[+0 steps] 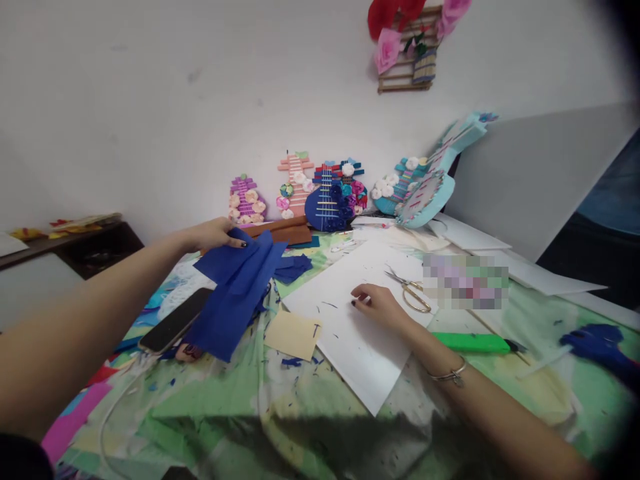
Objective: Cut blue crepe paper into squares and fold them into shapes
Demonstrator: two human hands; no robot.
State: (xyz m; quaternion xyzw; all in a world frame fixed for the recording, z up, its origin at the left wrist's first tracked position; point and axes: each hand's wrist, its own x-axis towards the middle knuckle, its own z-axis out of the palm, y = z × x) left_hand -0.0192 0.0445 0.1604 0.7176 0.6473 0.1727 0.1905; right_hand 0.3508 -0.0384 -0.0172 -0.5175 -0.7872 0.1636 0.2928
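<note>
My left hand (pixel 216 233) reaches across the table and pinches the top edge of a dark blue paper sheet (pixel 235 293), which hangs folded over a pile. My right hand (pixel 379 303) rests on a white sheet (pixel 350 333), fingers curled with the tips touching the paper; I cannot make out anything in them. Gold-handled scissors (pixel 411 290) lie just right of that hand. A silver bracelet (pixel 450 373) circles my right wrist.
A phone (pixel 175 321) lies left of the blue sheet, a tan paper square (pixel 293 335) below it. A green cutter (pixel 475 343) lies right. Several guitar-shaped paper crafts (pixel 330 197) lean on the wall. Blue scraps (pixel 597 343) sit far right.
</note>
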